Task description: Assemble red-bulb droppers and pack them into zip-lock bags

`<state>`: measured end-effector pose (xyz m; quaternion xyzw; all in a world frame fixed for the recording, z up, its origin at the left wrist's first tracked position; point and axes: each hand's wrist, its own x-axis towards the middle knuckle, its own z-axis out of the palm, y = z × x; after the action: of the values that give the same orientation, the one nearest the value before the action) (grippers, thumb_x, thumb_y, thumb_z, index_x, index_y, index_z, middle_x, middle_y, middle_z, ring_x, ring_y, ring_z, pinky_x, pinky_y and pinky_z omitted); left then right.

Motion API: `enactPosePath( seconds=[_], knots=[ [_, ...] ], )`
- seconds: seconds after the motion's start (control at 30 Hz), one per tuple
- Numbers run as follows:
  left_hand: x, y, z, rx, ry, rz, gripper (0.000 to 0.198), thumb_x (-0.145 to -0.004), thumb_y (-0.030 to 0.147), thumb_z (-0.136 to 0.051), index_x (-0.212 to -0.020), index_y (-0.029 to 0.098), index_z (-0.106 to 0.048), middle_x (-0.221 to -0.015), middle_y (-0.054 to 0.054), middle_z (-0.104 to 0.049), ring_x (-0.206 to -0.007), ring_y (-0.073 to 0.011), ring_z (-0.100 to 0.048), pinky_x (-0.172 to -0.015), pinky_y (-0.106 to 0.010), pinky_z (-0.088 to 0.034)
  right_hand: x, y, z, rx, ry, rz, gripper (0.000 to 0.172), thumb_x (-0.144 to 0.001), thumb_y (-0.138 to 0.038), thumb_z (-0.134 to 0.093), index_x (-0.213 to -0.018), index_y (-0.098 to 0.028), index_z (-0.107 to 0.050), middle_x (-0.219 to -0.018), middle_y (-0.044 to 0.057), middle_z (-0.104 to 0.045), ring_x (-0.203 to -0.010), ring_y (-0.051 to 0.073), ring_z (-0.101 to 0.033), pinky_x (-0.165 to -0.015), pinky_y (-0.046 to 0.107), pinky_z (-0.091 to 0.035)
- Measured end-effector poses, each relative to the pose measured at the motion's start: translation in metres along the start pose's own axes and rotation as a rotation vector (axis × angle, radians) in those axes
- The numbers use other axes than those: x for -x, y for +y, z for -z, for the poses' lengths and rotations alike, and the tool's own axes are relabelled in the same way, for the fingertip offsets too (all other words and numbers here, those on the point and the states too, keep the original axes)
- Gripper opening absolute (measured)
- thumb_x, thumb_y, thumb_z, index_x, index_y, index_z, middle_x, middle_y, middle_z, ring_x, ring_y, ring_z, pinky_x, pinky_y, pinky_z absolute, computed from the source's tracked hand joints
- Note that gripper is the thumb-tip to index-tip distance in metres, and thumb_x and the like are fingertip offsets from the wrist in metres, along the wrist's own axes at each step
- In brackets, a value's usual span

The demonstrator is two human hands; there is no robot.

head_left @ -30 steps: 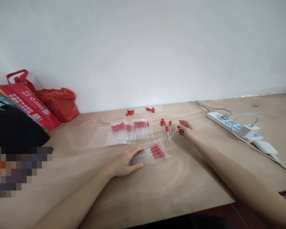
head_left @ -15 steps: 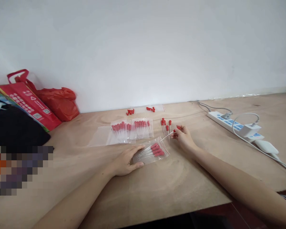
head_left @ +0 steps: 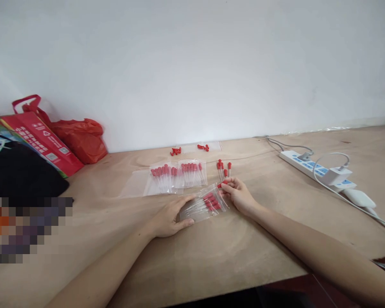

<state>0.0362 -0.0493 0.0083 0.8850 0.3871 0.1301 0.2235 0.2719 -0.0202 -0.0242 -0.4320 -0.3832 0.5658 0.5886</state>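
My left hand point(head_left: 171, 217) holds the left end of a clear zip bag point(head_left: 197, 214), its thumb along the near edge and fingers at the far edge. Several glass droppers with red rubber bulbs point(head_left: 213, 201) lie inside that bag. At the bag's right-hand mouth, my right hand point(head_left: 240, 194) pinches the red bulb of one dropper point(head_left: 222, 184); its glass tube points into the bag. Just beyond my right hand lie several loose droppers point(head_left: 220, 164), partly hidden by it. Two filled bags of droppers point(head_left: 162, 175) point(head_left: 191, 171) lie farther back.
Red rubber bulbs point(head_left: 176, 151) and more bulbs on a clear bag point(head_left: 214, 146) sit near the wall. A flat bag point(head_left: 133, 184) lies left. On the right is a power strip point(head_left: 303, 161) with cables; red bags point(head_left: 78, 139) and a black bag point(head_left: 22, 167) stand left.
My right hand has moved left and nearer, bringing the dropper from beside the bag into its mouth. My left hand stays on the bag.
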Motion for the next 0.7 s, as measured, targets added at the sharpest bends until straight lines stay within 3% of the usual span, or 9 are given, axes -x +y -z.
enactPosePath(
  seconds=[0.13,0.27,0.4,0.57,0.7],
  knots=[
    [0.000,0.000,0.000,-0.001,0.001,0.003,0.055,-0.079,0.041,-0.049,-0.128,0.026,-0.029,-0.130,-0.005,-0.041,-0.115,-0.0232,-0.041,-0.096,-0.041,-0.033,0.002,-0.002,-0.002,0.148,-0.169,-0.066,0.037,-0.057,-0.036,-0.067,-0.078,-0.020,-0.041,-0.044,-0.011,-0.047,-0.029,0.006,-0.042,-0.027,0.016,-0.030],
    [-0.001,0.002,0.001,-0.012,-0.008,0.005,0.054,-0.079,0.041,-0.049,-0.128,0.025,-0.029,-0.130,-0.006,-0.041,-0.116,-0.0228,-0.041,-0.097,-0.040,-0.033,-0.002,-0.002,-0.003,0.283,-0.246,-0.092,0.029,-0.065,-0.037,-0.060,-0.080,-0.018,-0.044,-0.035,-0.013,-0.041,-0.023,0.005,-0.035,-0.024,0.013,-0.020],
    [-0.001,0.002,0.001,-0.012,0.006,0.005,0.053,-0.079,0.041,-0.048,-0.127,0.026,-0.030,-0.130,-0.005,-0.041,-0.116,-0.0231,-0.041,-0.096,-0.040,-0.034,-0.004,-0.002,-0.006,0.343,-0.214,-0.089,0.018,-0.068,-0.029,-0.059,-0.077,-0.017,-0.050,-0.043,-0.009,-0.050,-0.026,0.003,-0.036,-0.026,0.015,-0.027],
    [-0.001,0.001,0.000,-0.005,0.005,-0.002,0.053,-0.080,0.042,-0.048,-0.127,0.026,-0.030,-0.130,-0.005,-0.041,-0.115,-0.0231,-0.041,-0.096,-0.040,-0.034,-0.008,0.000,-0.006,0.429,-0.145,-0.126,0.015,-0.066,-0.024,-0.062,-0.075,-0.017,-0.052,-0.041,-0.008,-0.049,-0.027,0.005,-0.038,-0.027,0.016,-0.029],
    [-0.001,0.002,0.000,-0.009,0.004,0.007,0.054,-0.079,0.042,-0.049,-0.127,0.026,-0.031,-0.130,-0.005,-0.041,-0.116,-0.0234,-0.041,-0.096,-0.040,-0.033,-0.013,0.008,-0.004,0.516,-0.121,0.015,0.013,-0.063,-0.024,-0.064,-0.065,-0.016,-0.054,-0.050,-0.004,-0.056,-0.037,0.007,-0.048,-0.035,0.018,-0.037]
  ],
)
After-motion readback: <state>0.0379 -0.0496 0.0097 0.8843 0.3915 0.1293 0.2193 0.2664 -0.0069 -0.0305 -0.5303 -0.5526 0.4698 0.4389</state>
